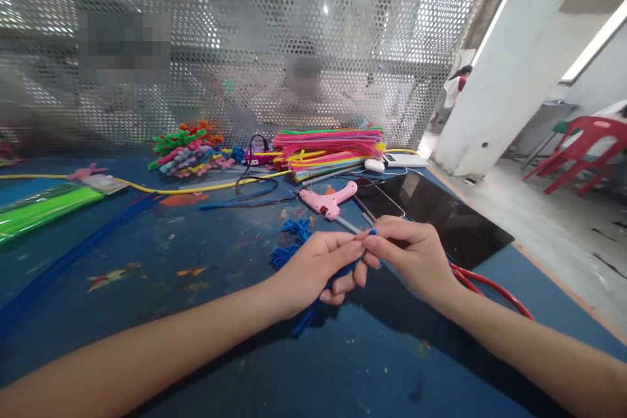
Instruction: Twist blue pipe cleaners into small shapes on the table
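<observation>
Two bare hands are meeting over the middle of the blue desk (147, 261), both pinching the same blue pipe cleaner (304, 321). The left hand (313, 272) is curling its fingers around the stem, whose lower end is sticking out below the palm and lying on the desk, while the right hand (411, 251) is closing thumb and forefinger on the stem's upper tip, just where the two hands are touching. Just behind the left hand, a bent blue pipe-cleaner shape (292, 241) is lying on the desk. A pink glue gun (327, 200) is resting a little farther back, with a dark phone (379, 199) and a black tablet (441, 215) lying beside it to the right. A red cable (490, 287) is curving past the right wrist. Near the perforated metal screen (245, 46), a stack of coloured pipe cleaners (333, 147) and a heap of finished twisted pieces (189, 147) are sitting well apart from the hands.
</observation>
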Motion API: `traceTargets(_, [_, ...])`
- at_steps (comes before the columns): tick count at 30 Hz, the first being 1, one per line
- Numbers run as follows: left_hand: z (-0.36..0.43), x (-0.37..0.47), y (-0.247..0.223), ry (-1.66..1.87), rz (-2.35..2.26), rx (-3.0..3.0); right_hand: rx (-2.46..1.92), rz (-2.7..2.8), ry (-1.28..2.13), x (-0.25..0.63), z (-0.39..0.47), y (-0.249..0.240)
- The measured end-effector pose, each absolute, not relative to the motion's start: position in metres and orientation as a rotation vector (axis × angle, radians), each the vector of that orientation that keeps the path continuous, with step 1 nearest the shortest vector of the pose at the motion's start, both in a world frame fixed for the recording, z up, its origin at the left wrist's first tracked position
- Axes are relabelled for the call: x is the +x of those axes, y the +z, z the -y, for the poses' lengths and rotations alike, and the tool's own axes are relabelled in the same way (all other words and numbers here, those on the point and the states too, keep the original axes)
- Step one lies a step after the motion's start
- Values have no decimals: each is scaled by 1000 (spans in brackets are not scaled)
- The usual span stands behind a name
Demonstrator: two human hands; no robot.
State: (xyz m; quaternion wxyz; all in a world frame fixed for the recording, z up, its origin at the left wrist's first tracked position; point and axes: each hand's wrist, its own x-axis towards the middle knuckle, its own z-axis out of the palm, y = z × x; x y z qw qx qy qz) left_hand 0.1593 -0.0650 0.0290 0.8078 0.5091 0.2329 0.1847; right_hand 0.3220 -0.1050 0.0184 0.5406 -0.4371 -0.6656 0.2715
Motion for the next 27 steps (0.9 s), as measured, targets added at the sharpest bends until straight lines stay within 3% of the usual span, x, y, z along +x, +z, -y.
traceTargets(8, [62, 160, 28, 370, -537, 967, -1192, 1402, 661, 323, 102, 13])
traceTargets(12, [64, 162, 25, 385, -576, 1027, -1128, 1325, 923, 320, 101, 10])
traceTargets(15, [64, 160, 24, 454, -636, 1406, -1059, 1165, 1112, 319, 99, 11])
traceTargets(20, [50, 148, 18, 938, -555, 2337, -978, 810, 1358, 317, 99, 11])
traceTargets(23, [38, 140, 17, 880, -404, 2600, -930, 687, 1538, 313, 101, 10])
traceTargets(27, [39, 141, 22, 858, -584, 2622, -956, 684, 1522, 302, 107, 9])
